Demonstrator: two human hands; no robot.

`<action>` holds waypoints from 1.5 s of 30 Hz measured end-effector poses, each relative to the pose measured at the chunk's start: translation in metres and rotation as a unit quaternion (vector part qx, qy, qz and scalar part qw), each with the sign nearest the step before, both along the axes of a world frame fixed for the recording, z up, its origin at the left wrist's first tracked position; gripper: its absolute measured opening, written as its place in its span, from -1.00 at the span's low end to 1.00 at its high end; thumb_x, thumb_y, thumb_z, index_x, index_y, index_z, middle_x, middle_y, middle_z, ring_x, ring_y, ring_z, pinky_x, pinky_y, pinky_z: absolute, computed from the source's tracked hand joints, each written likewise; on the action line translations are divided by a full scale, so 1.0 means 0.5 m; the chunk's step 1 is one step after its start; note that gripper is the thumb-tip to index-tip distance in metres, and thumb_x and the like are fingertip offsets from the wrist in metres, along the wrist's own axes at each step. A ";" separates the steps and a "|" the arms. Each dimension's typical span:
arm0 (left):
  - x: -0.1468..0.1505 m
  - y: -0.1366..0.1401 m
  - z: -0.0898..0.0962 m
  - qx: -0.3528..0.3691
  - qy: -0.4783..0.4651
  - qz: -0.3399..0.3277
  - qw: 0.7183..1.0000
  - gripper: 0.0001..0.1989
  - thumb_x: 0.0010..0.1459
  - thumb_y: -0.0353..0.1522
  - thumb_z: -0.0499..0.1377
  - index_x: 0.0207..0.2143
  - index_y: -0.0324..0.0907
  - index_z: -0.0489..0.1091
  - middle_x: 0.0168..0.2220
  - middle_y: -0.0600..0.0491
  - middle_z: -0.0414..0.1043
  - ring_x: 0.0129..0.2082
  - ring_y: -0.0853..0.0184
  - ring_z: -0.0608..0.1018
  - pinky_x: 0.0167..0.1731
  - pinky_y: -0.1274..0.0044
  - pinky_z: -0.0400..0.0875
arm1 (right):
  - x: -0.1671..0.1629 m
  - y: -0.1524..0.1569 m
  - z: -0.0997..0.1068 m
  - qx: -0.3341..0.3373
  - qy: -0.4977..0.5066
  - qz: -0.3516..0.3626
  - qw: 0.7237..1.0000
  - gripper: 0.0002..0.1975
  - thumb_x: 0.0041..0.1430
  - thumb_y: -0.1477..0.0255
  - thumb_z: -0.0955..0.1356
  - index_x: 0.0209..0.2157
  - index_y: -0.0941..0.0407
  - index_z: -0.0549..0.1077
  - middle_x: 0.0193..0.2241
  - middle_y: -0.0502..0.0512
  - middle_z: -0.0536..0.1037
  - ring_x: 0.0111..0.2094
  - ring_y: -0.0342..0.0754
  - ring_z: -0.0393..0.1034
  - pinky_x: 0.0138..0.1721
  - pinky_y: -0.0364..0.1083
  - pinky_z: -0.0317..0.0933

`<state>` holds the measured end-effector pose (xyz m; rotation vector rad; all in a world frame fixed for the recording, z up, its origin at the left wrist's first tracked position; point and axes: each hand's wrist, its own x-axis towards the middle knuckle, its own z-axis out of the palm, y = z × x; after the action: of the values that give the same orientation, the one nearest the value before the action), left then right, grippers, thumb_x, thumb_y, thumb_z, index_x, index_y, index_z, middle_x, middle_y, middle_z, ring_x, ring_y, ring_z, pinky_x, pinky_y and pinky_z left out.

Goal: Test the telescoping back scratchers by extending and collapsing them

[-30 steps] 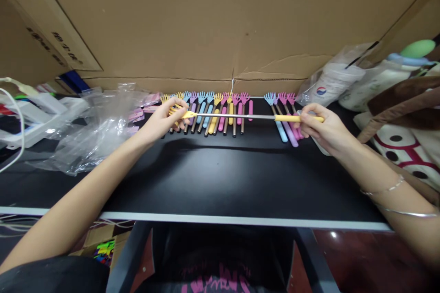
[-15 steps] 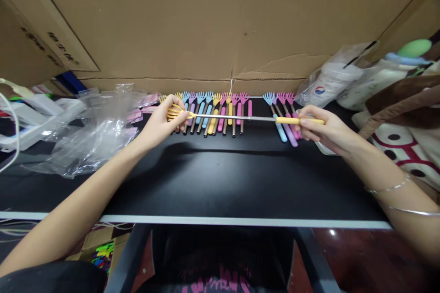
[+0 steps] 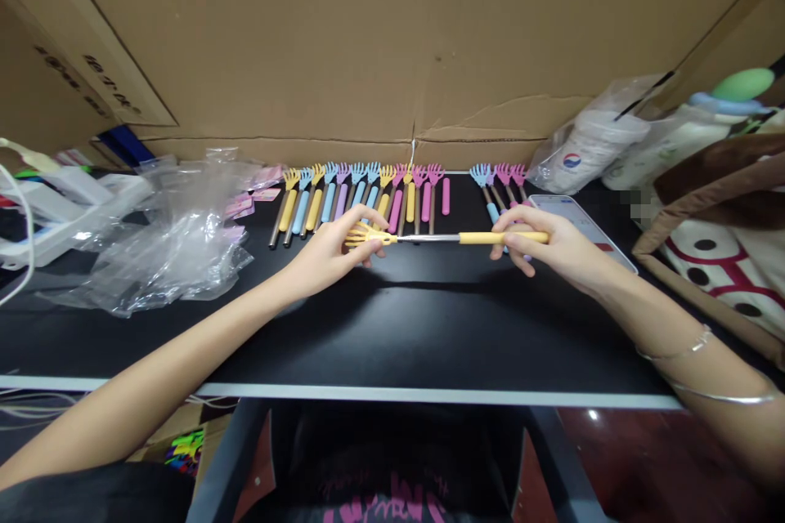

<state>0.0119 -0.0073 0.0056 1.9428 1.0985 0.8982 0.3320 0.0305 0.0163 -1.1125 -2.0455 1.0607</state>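
Note:
A yellow telescopic back scratcher (image 3: 429,238) lies level between my two hands, above the black table. My left hand (image 3: 349,245) pinches its claw head at the left end. The yellow handle on the right is in the closed fingers of my right hand (image 3: 531,237). A short length of metal rod shows between the two. Behind it a row of back scratchers (image 3: 328,196) and loose coloured handles rests on the table, in yellow, blue, purple and pink. A smaller group of back scratchers (image 3: 491,188) lies behind my right hand, which partly hides it.
Clear plastic bags (image 3: 177,237) and pink cards (image 3: 266,180) lie left, beside a white device (image 3: 67,212). To the right are a phone (image 3: 582,225), a bagged cup (image 3: 594,147) and a brown-and-white bag (image 3: 724,237). Cardboard (image 3: 392,41) walls the back.
My hands have come closer together and the back scratcher's metal rod has become shorter. Both hands sit slightly lower, uncovering the phone and the left end of the row.

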 end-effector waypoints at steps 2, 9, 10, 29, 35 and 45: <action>-0.002 0.003 -0.001 0.005 0.004 0.008 1.000 -0.74 0.22 -0.21 0.10 -0.13 -0.17 0.24 -0.40 0.06 0.47 -0.48 0.40 0.50 -0.37 0.55 0.39 | -0.002 0.000 0.001 0.021 -0.013 -0.014 1.000 -0.70 0.13 0.16 0.34 -0.25 0.11 0.36 -0.49 0.01 0.54 -0.68 -0.24 0.22 -0.57 -0.16 0.13; -0.004 0.010 -0.009 0.093 0.130 0.068 0.985 -0.73 0.15 -0.20 0.15 -0.15 -0.14 0.34 -0.36 0.08 0.50 -0.41 0.34 0.51 -0.36 0.55 0.31 | -0.003 -0.003 -0.005 0.190 -0.156 -0.044 0.968 -0.68 0.13 0.12 0.33 -0.25 0.07 0.49 -0.50 0.00 0.51 -0.57 -0.16 0.31 -0.51 -0.14 0.10; -0.004 0.009 -0.009 0.106 0.147 0.080 0.980 -0.73 0.14 -0.20 0.16 -0.15 -0.13 0.36 -0.35 0.08 0.51 -0.41 0.33 0.51 -0.36 0.55 0.30 | -0.003 -0.004 -0.007 0.216 -0.182 -0.043 0.958 -0.69 0.14 0.12 0.32 -0.25 0.05 0.50 -0.47 0.00 0.53 -0.54 -0.15 0.33 -0.49 -0.14 0.10; -0.031 0.017 0.004 0.334 0.352 0.059 0.872 -0.71 0.21 -0.08 0.10 -0.21 0.00 0.50 -0.33 0.11 0.53 -0.31 0.35 0.52 -0.47 0.57 0.15 | 0.008 -0.011 -0.002 0.372 -0.372 -0.010 0.850 -0.47 0.29 0.01 0.06 -0.30 0.03 0.48 -0.58 0.05 0.48 -0.55 -0.07 0.34 -0.52 -0.12 -0.06; -0.068 0.029 0.031 0.311 0.363 0.104 0.872 -0.71 0.21 -0.07 0.10 -0.19 0.02 0.50 -0.31 0.11 0.55 -0.30 0.32 0.54 -0.45 0.58 0.14 | 0.055 0.010 0.019 0.350 -0.388 -0.044 0.852 -0.42 0.25 -0.05 0.02 -0.36 0.00 0.45 -0.53 0.06 0.51 -0.58 -0.08 0.28 -0.54 -0.11 -0.11; -0.147 0.046 0.071 0.232 0.397 0.162 0.873 -0.70 0.12 -0.03 0.16 -0.18 0.08 0.50 -0.26 0.17 0.55 -0.29 0.31 0.53 -0.45 0.58 0.12 | 0.151 0.054 0.057 0.207 -0.407 -0.101 0.884 -0.30 0.08 -0.23 0.05 -0.26 0.01 0.48 -0.62 0.03 0.41 -0.61 -0.09 0.25 -0.55 -0.13 -0.04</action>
<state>-0.0614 0.0158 0.0412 2.6966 1.8497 0.5395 0.4073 0.0575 0.0448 -1.6492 -2.5105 -0.0163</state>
